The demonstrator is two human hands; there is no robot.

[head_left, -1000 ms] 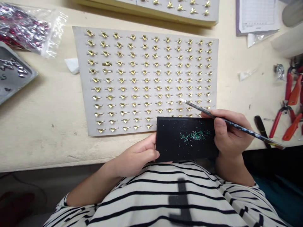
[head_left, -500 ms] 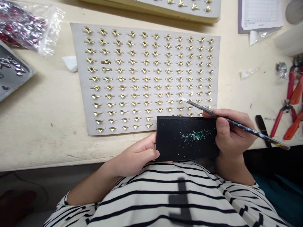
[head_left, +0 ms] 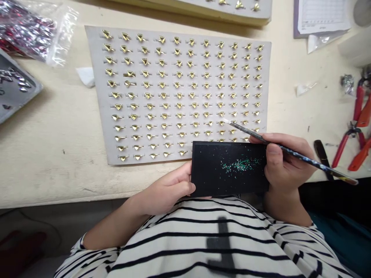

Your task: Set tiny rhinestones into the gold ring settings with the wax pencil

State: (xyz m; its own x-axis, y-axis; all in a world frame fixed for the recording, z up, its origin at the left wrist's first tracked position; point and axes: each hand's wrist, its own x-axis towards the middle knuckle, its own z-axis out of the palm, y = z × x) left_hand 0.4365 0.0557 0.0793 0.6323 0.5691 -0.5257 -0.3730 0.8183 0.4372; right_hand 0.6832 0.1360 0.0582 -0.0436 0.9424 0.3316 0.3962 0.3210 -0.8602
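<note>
A black tray is held at the table's front edge, with tiny green and clear sparkling stones scattered over its middle and right. My left hand grips its left end, thumb on top. My right hand pinches a thin brush-like stick with a pale tip and a dark, paint-flecked shaft. That hand also rests against the tray's right end. The pale tip hovers over or touches the grey foam board, which carries rows of gold-coloured rings. The tray hides the board's lower right corner.
A second ring board lies at the back. Bags of shiny red and silver pieces and a grey tray sit at left. On the right are red-handled pliers, a black tool and a paper pad.
Hardly anything differs. The view has shifted very slightly, and both hands keep their hold on the tray and the brush-like stick.
</note>
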